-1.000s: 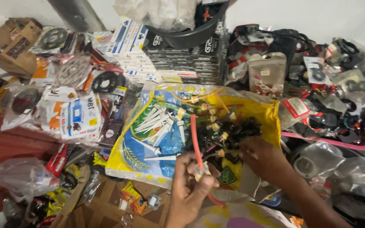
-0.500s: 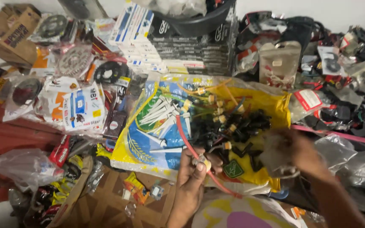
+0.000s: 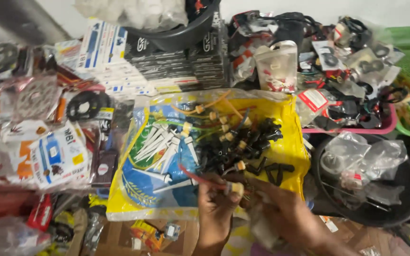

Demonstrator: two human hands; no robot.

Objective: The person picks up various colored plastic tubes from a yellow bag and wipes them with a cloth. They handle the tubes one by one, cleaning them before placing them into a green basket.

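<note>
pink tray (image 3: 357, 129), black basin (image 3: 406, 199), boxes (image 3: 119, 57)

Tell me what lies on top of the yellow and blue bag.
On the yellow and blue bag: white pegs, black fittings, coloured wires. Both hands cover its near edge; whatever is beneath stays hidden.

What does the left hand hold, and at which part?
The left hand holds a red tube near its cream-capped end. The right hand touches that end.
</note>
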